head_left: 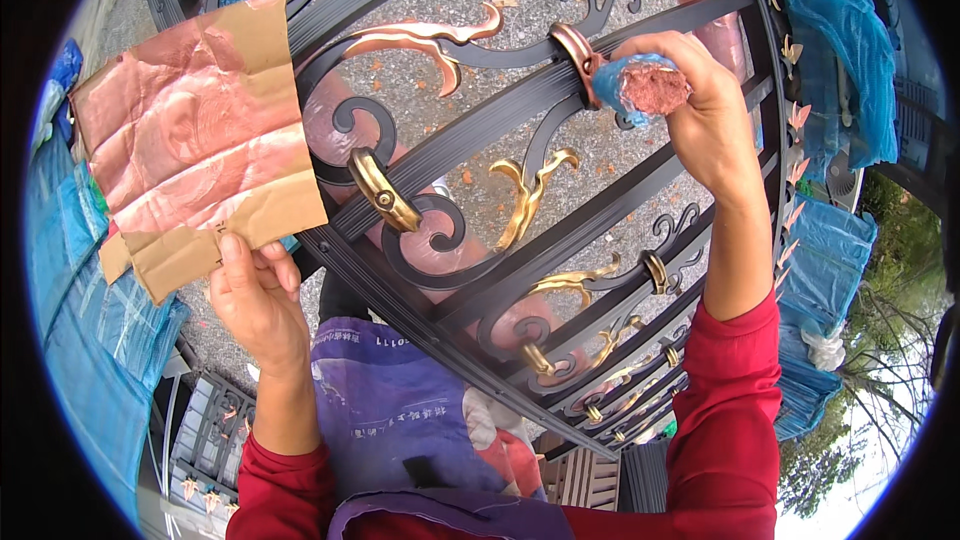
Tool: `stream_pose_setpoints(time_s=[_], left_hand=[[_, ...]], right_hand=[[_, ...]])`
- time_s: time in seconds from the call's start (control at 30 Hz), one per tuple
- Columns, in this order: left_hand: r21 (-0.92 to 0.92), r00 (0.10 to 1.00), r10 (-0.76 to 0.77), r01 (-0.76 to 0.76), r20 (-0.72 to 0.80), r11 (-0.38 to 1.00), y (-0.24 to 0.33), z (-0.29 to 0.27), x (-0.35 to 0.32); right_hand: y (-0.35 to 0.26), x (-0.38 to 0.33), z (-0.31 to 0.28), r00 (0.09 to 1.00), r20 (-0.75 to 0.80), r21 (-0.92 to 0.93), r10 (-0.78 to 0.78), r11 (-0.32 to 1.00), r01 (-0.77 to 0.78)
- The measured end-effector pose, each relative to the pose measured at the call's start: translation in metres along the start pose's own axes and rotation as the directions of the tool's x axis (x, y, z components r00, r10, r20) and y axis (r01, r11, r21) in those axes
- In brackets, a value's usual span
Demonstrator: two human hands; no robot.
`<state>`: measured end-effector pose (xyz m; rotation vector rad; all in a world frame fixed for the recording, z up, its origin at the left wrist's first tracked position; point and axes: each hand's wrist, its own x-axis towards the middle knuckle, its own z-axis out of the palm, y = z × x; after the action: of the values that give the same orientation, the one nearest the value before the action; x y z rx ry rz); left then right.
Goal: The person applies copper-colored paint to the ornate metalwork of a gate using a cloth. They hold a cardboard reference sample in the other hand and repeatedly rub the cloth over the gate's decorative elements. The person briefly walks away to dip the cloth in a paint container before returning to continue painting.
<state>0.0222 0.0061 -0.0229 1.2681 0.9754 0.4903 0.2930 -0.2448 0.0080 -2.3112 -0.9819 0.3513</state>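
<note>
My left hand [258,290] pinches the lower edge of a creased cardboard sheet [200,140], its face smeared with pinkish copper paint. In my right hand [712,110] is a blue-wrapped dauber [640,90], its rough end coated in the same copper colour; whether it is sponge or cloth I cannot tell. The dauber is beside a copper-coloured collar [573,52] on a black metal gate panel [470,130]; contact between them is unclear. Copper covers a leaf ornament [430,40] on the panel, while another leaf ornament [530,190] and a collar [385,192] are gold.
Blue sheeting [95,320] hangs at the left, and more blue netting [835,50] is at the right. Small pale leaf pieces [797,140] stick out along the panel's right edge. Gravelly ground [500,100] shows between the bars. I wear a purple apron [390,400].
</note>
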Motion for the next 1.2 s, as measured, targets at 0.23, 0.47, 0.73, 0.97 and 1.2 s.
stream_pose_setpoints(time_s=[0.23, 0.47, 0.73, 0.97, 1.2], left_hand=[[-0.024, 1.0, -0.001, 0.002, 0.008, 1.0, 0.001, 0.003, 0.001], [-0.026, 0.999, 0.015, -0.014, 0.045, 1.0, -0.001, -0.003, 0.002], [-0.031, 1.0, 0.025, -0.026, -0.007, 0.999, 0.005, 0.005, 0.001], [-0.048, 0.999, 0.023, -0.022, 0.025, 0.999, -0.001, 0.002, 0.002], [-0.04, 0.999, 0.024, -0.023, 0.038, 0.999, 0.0, 0.0, 0.001]], right_hand=[[0.0, 0.013, -0.002, 0.997, -0.079, 0.097, 0.007, 0.995, 0.001], [0.004, -0.003, -0.004, 0.997, -0.032, 0.102, 0.076, 0.992, -0.072], [0.002, 0.002, 0.004, 0.996, -0.081, -0.004, 0.021, 1.0, -0.022], [-0.02, 0.016, 0.011, 0.99, -0.023, -0.142, -0.142, 0.98, 0.137], [-0.012, -0.007, -0.007, 0.965, -0.247, 0.121, 0.092, 0.991, -0.064]])
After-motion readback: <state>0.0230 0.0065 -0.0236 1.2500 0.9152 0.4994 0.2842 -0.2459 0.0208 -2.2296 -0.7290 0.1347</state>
